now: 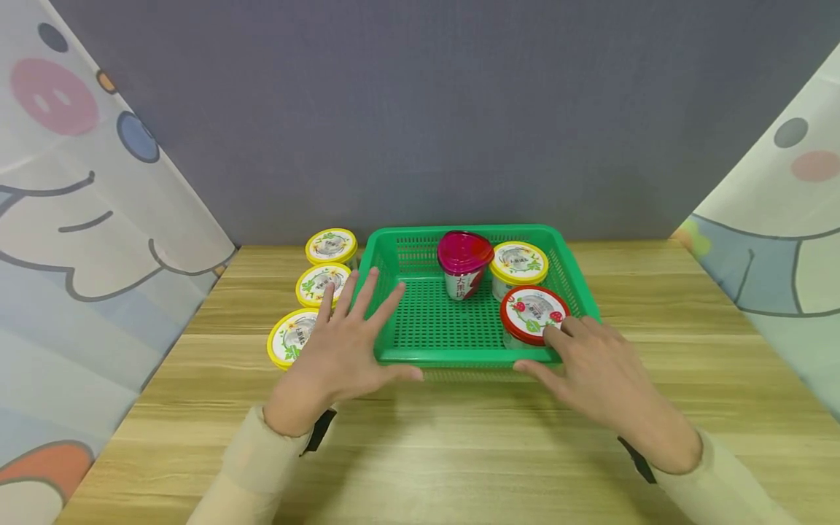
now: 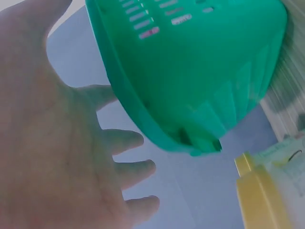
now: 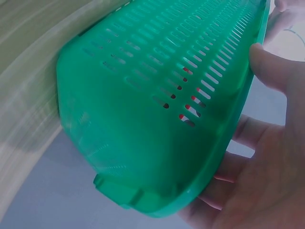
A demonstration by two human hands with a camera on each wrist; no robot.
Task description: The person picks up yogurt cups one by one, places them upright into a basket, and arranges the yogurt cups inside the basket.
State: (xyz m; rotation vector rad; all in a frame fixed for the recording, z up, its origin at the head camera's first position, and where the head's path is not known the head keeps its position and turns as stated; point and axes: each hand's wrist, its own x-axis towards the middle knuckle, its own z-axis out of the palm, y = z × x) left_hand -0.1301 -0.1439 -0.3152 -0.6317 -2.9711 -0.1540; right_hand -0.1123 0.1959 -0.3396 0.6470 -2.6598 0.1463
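A green plastic basket [image 1: 453,356] sits in the middle of the table. My right hand [image 1: 593,368] grips its front right corner, the thumb at the front rim and the other fingers bent over the rim. Just inside that corner stands a red-lidded cup [image 1: 534,310], close to my right fingertips. Behind it are a yellow-lidded cup [image 1: 519,263] and a leaning cup with a magenta lid [image 1: 464,251]. My left hand [image 1: 344,354] is spread wide by the basket's front left corner, its fingers straight. In the left wrist view the basket [image 2: 190,71] appears beside those fingers.
Left of the basket, three yellow-lidded cups stand in a row: a far one [image 1: 331,246], a middle one [image 1: 321,284] and a near one [image 1: 292,339], partly hidden by my left hand. A grey partition [image 1: 420,117] rises behind the wooden table [image 1: 446,452]. Cartoon-printed cloths flank both sides.
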